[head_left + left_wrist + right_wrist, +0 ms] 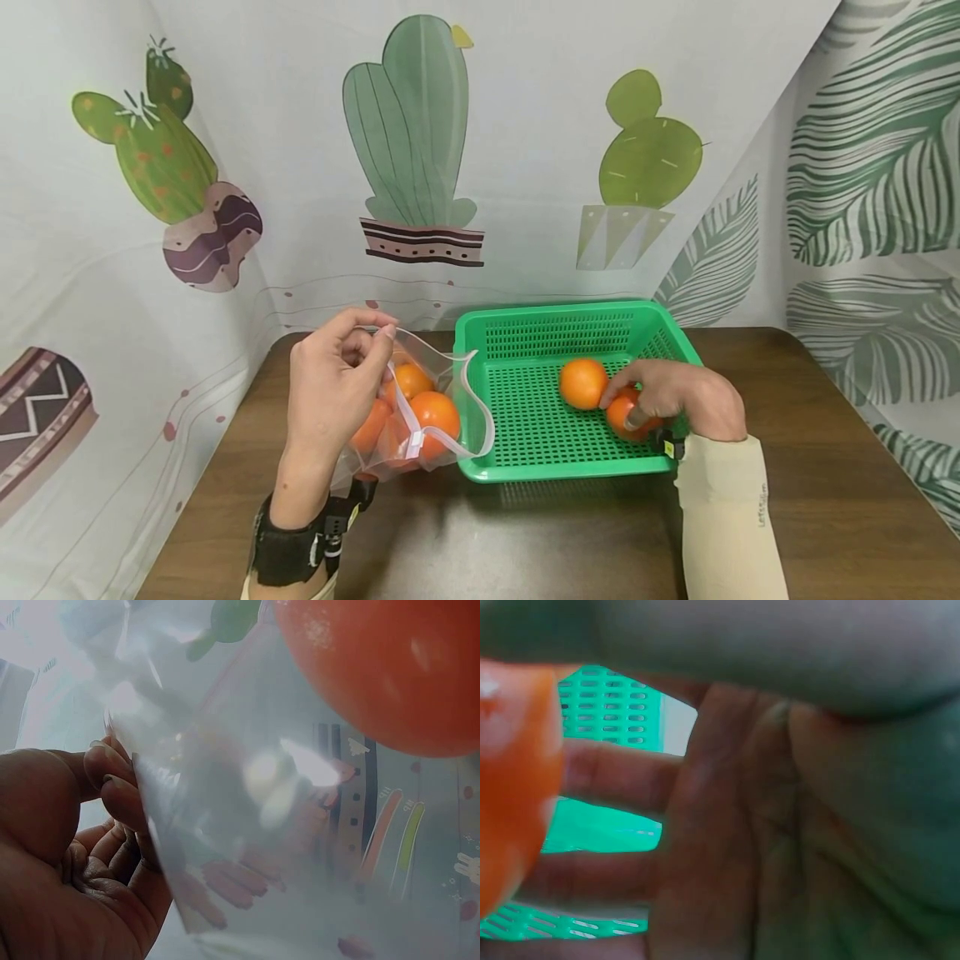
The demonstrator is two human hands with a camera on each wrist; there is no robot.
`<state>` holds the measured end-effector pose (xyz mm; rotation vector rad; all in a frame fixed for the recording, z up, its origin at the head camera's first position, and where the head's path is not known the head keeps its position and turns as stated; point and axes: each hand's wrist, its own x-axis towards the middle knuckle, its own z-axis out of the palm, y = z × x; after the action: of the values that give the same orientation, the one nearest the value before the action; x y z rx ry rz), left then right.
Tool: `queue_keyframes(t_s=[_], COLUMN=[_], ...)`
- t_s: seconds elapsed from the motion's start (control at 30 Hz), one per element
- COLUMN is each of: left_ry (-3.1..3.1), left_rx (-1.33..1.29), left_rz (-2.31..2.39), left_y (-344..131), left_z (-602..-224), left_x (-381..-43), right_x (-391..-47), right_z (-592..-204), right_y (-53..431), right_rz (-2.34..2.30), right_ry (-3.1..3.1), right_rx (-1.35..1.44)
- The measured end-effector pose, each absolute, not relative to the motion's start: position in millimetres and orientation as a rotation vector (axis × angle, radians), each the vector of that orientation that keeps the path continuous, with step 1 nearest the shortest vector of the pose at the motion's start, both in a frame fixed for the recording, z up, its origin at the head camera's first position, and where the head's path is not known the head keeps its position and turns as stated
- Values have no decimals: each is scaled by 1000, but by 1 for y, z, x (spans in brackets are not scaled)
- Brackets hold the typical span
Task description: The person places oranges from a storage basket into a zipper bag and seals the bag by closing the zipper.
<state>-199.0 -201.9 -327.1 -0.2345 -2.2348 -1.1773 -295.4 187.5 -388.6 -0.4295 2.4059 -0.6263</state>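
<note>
My left hand (337, 387) pinches the rim of a clear zip bag (468, 392) between thumb and fingers. Several oranges (435, 417) lie inside the bag, which hangs with its mouth spread toward the basket. In the left wrist view, one orange (397, 667) shows close up beyond the clear plastic (247, 825). My right hand (675, 396) reaches into the green basket (517, 472), its fingers and thumb curled round an orange (624, 414) at the right end. Another orange (583, 384) sits just left of those fingertips. The right wrist view shows the gripped orange (514, 787) against the fingers.
The basket stands on a dark brown table (525, 542), its perforated walls rising around the oranges. A white cloth (525, 125) printed with cacti hangs behind the table, and a leaf-patterned cloth (877, 167) hangs at the right.
</note>
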Motion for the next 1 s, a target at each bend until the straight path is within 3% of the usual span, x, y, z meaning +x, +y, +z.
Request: queue_keyframes(t_s=[1.0], left_ry=[-2241], left_rx=[-239], left_rz=[-1185], left_y=[-203], left_z=[-328], left_x=[-200], right_x=[-293], right_z=[-376], right_y=[188], right_rz=[-612], right_ry=[2504], right_rx=[-516])
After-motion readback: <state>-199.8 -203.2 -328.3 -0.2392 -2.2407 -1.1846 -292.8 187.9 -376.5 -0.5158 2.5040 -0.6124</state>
